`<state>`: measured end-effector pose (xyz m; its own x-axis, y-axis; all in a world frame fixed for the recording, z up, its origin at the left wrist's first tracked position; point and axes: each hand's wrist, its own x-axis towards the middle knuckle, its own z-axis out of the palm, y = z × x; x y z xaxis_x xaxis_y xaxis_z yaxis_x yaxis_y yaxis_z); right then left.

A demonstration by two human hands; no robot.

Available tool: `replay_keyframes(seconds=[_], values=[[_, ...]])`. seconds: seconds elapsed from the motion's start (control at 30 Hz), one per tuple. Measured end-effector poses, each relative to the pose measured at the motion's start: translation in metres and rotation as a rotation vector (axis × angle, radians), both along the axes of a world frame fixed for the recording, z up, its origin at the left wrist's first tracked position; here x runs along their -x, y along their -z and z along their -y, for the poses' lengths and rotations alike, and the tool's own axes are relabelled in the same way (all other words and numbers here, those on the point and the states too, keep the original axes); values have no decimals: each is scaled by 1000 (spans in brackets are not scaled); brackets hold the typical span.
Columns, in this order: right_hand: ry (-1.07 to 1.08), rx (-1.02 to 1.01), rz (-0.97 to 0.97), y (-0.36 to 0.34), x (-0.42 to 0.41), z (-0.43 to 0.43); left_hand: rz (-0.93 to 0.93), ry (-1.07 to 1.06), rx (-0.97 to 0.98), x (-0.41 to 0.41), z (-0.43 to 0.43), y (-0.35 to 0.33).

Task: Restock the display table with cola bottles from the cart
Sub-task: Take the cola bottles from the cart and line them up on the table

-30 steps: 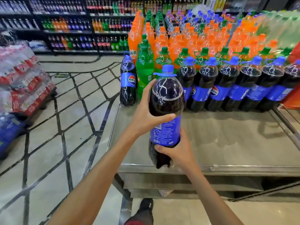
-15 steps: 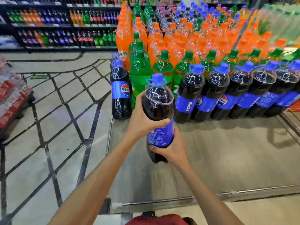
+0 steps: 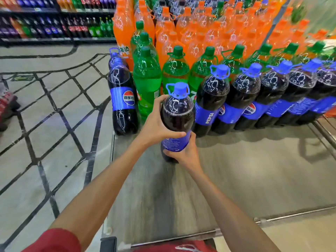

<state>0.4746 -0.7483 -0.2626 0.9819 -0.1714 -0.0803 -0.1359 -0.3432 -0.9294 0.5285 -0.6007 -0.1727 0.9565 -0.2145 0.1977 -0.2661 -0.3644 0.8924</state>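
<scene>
I hold a large cola bottle (image 3: 177,113) with a blue cap and blue label upright over the display table (image 3: 245,171). My left hand (image 3: 156,124) grips its upper body from the left. My right hand (image 3: 183,153) wraps the lower part at the label. The bottle stands in the gap between a lone cola bottle (image 3: 122,99) at the table's left corner and a row of cola bottles (image 3: 236,100) stretching right. Whether its base touches the table I cannot tell.
Green soda bottles (image 3: 147,77) stand right behind the held bottle, with orange soda bottles (image 3: 181,30) massed further back. The table's metal front edge (image 3: 200,233) is near me. Tiled floor (image 3: 45,124) lies left, with drink shelves (image 3: 54,24) beyond.
Both hands have carried the bottle forward and down, from near the table's front edge into the gap in the cola row. My view has moved closer over the table.
</scene>
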Motion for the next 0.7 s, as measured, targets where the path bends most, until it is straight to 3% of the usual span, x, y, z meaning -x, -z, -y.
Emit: replay_keyframes(seconds=[0.5, 0.7], values=[[78, -36, 72, 33, -18, -3, 98, 119, -41, -11, -3, 18], [96, -83, 86, 43, -7, -5, -37, 86, 13, -4, -11, 34]])
